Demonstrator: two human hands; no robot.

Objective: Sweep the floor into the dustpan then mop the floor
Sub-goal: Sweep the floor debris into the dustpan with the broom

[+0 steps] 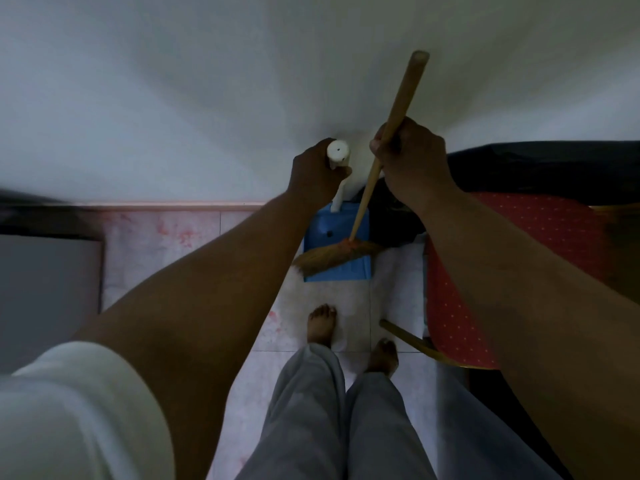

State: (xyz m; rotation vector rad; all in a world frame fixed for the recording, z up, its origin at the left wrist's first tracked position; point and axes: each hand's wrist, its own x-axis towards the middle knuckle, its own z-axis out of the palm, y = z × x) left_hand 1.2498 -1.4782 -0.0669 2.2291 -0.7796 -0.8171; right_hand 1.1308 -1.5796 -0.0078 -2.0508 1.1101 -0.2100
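Note:
A blue dustpan [341, 268] rests on the pale tiled floor [159, 237] against the white wall. Its long white handle [338, 152] rises upright, and my left hand [317, 173] is closed around the top of it. My right hand [410, 157] grips the wooden stick of a broom [398, 109] about midway. The broom's straw head [332, 256] lies across the dustpan's tray, bristles pointing left. My bare feet stand just behind the pan.
A chair with a red dotted seat [519, 230] and wooden legs stands close on the right. Something dark [554, 168] lies behind it by the wall. A grey panel [48, 292] is at the left edge. The skirting [166, 205] runs along the wall.

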